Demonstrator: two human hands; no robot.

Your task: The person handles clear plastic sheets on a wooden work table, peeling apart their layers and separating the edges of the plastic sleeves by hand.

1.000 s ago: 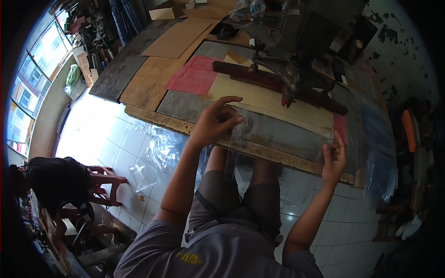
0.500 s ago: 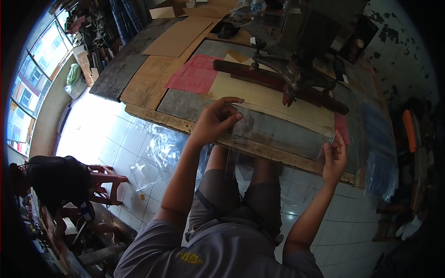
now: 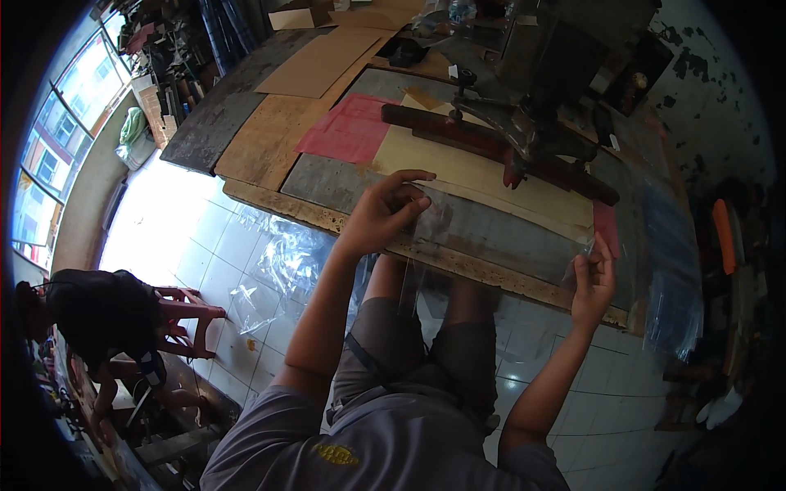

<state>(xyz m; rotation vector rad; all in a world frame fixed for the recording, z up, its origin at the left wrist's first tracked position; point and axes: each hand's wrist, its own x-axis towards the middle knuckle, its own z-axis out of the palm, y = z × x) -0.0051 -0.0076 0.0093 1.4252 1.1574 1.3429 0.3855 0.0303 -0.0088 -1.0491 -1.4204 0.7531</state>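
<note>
A clear plastic sheet (image 3: pixel 431 225) stretches between my two hands over the front of the worktable, its lower part hanging past the edge. My left hand (image 3: pixel 391 211) pinches its left side between thumb and fingers. At the sheet's right side my right hand (image 3: pixel 595 274) is closed on it, thumb against fingers. Just beyond the hands, the long dark red bar (image 3: pixel 442 131) of a press lies across a cream strip (image 3: pixel 467 176). Red sheeting (image 3: pixel 344 131) shows at the strip's left end, with a smaller red piece (image 3: pixel 605 229) at its right. The sheet's exact outline is hard to see.
The press body (image 3: pixel 557 57) rises at the back. Flat cardboard (image 3: pixel 319 61) lies on the table's left. Bluish plastic sheets (image 3: pixel 673 278) hang off the right edge. Crumpled clear plastic (image 3: pixel 286 262) is on the floor. Another person (image 3: pixel 102 319) bends beside a red stool (image 3: pixel 190 319).
Both hands stay in nearly the same pose on the clear plastic sheet. The view has shifted very slightly.
</note>
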